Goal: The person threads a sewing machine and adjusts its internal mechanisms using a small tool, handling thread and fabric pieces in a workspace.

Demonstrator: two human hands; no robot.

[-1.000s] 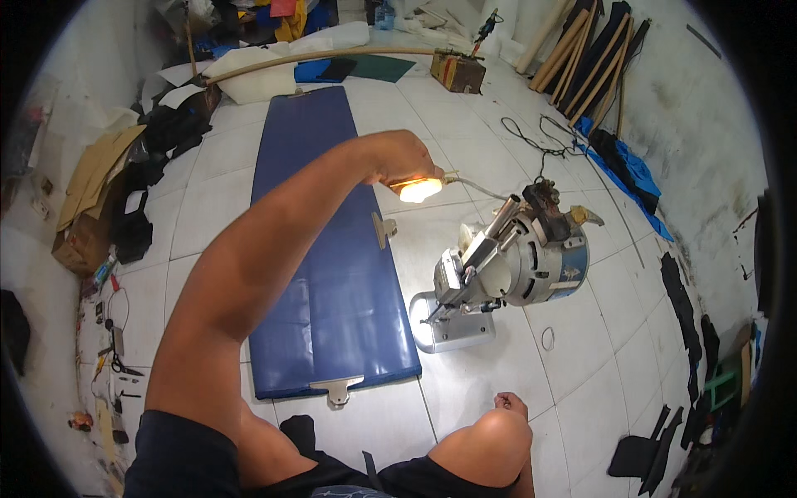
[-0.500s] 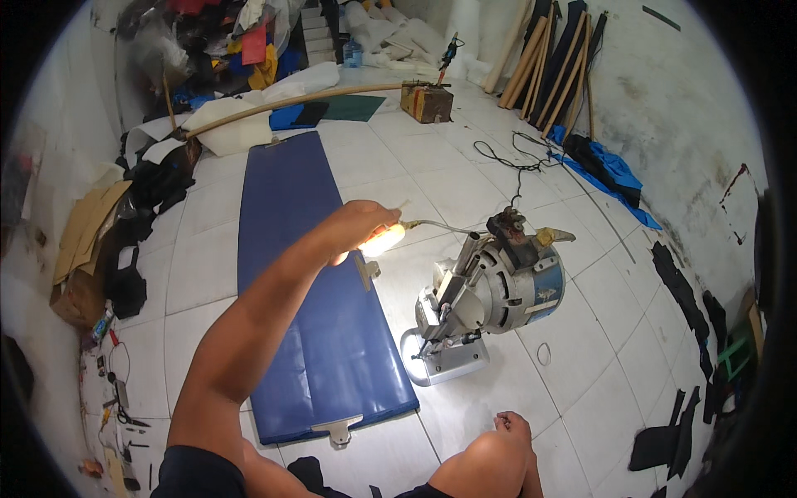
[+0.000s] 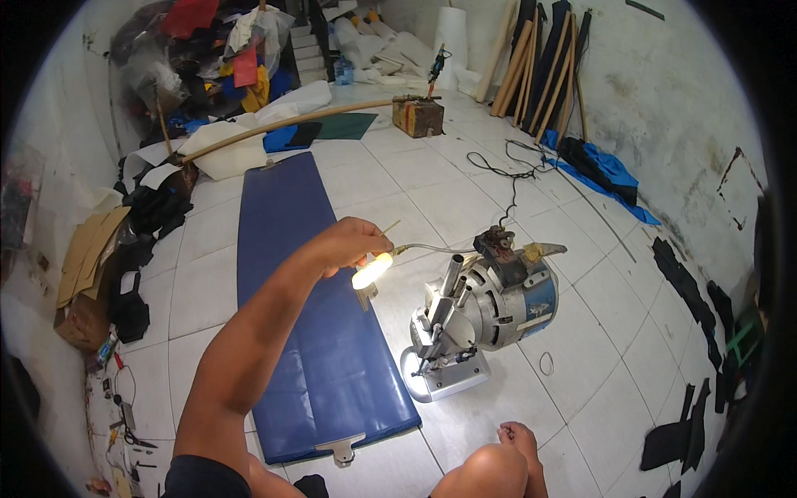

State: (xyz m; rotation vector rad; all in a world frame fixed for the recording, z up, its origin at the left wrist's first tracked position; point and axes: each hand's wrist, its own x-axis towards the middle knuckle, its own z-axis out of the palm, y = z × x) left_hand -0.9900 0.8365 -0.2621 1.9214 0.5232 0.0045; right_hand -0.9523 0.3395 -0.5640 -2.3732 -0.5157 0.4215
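Observation:
My left hand reaches forward over the blue fabric stack, its fingers closed round the base of a lit lamp. From the lamp a thin bendy neck runs to an upright fabric cutting machine. A thin pale stick-like piece pokes up beside my fingers. The machine's grey base plate rests on the floor, lit at its left end. Long and flat, the blue stack has metal clips at its ends and right side. My right hand hangs beside my knee, fingers curled, with nothing visible in it.
Black cable trails behind the machine across the white tiles. A long wooden pole reaches a worn box. Fabric rolls lean on the right wall; cardboard, black scraps and small tools line the left.
My left hand has come slightly lower and nearer, and the lamp's lit end now points further down. The whole view has shifted a little. My right hand stays by my knee.

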